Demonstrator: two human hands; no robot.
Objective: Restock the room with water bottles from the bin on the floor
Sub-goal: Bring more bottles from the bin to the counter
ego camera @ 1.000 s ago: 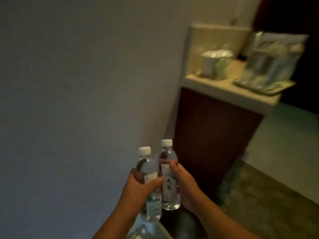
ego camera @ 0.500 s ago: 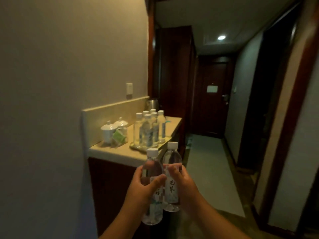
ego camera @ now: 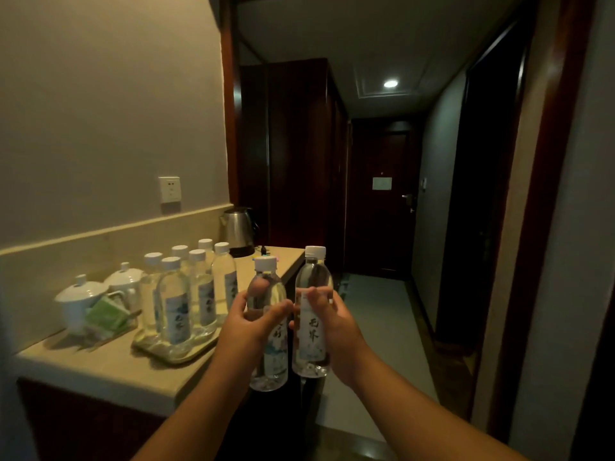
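Note:
My left hand (ego camera: 248,324) grips a clear water bottle (ego camera: 269,356) with a white cap, held upright. My right hand (ego camera: 336,326) grips a second upright water bottle (ego camera: 312,341) beside it, the two almost touching. Both are in front of me, off the right edge of a beige counter (ego camera: 109,364). On that counter a tray (ego camera: 186,356) holds several more white-capped bottles (ego camera: 176,304). The bin on the floor is out of view.
Two white lidded cups (ego camera: 78,302) and green packets (ego camera: 106,316) stand left of the tray. A steel kettle (ego camera: 238,229) sits at the counter's far end, under a wall socket (ego camera: 169,189). A dark corridor runs ahead to a door (ego camera: 382,201).
The view has swung up and left, from the wall and cabinet side to the counter top and corridor. Both bottles have come higher and nearer to the counter, still gripped.

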